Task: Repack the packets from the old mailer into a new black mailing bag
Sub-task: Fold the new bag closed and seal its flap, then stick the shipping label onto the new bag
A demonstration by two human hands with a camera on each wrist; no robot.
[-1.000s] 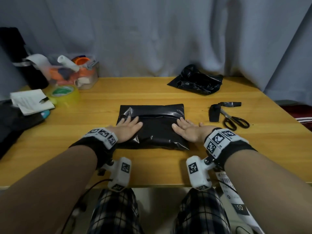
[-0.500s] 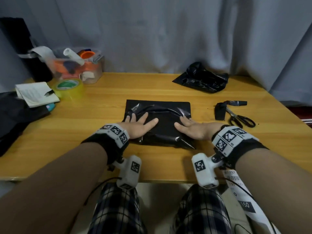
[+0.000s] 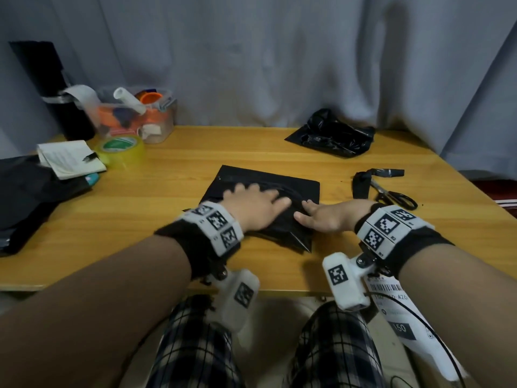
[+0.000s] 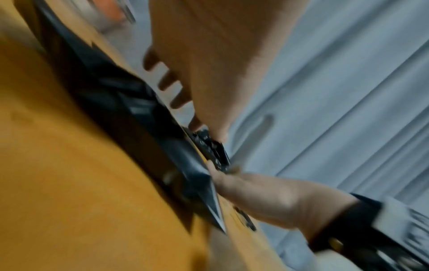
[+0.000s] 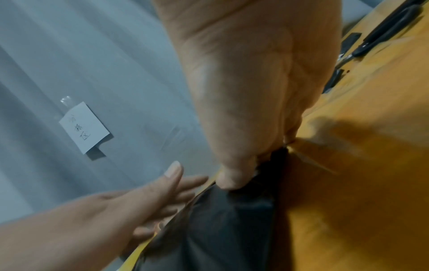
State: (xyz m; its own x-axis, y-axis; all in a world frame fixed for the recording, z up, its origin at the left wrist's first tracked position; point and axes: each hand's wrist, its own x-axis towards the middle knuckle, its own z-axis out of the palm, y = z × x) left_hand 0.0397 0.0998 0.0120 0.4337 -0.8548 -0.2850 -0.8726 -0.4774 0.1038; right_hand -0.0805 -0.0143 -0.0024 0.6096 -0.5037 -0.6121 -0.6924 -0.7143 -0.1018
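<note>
The new black mailing bag [image 3: 291, 186] lies flat and bulging in the middle of the wooden table [image 3: 167, 219]. My left hand [image 3: 253, 204] lies on its middle with straight, spread fingers. My right hand [image 3: 321, 219] rests flat on the bag's right side, fingers pointing left, almost meeting the left fingertips. In the left wrist view the bag [image 4: 130, 110] shows edge-on under my left hand [image 4: 204, 77], with the right hand [image 4: 267, 198] below. The right wrist view shows my right hand [image 5: 243, 91] pressing the bag [image 5: 220, 220]. The crumpled old black mailer [image 3: 335, 134] sits at the back right.
Scissors [image 3: 391, 194] and a black strip [image 3: 361, 183] lie right of the bag. A yellow tape roll [image 3: 120, 148], a clear box of supplies [image 3: 140, 116], papers [image 3: 70, 158] and dark cloth [image 3: 25, 197] crowd the left side. A grey curtain [image 3: 279, 57] hangs behind.
Both hands have slid inward across the bag toward each other. The left hand moved from the bag's left edge to its middle.
</note>
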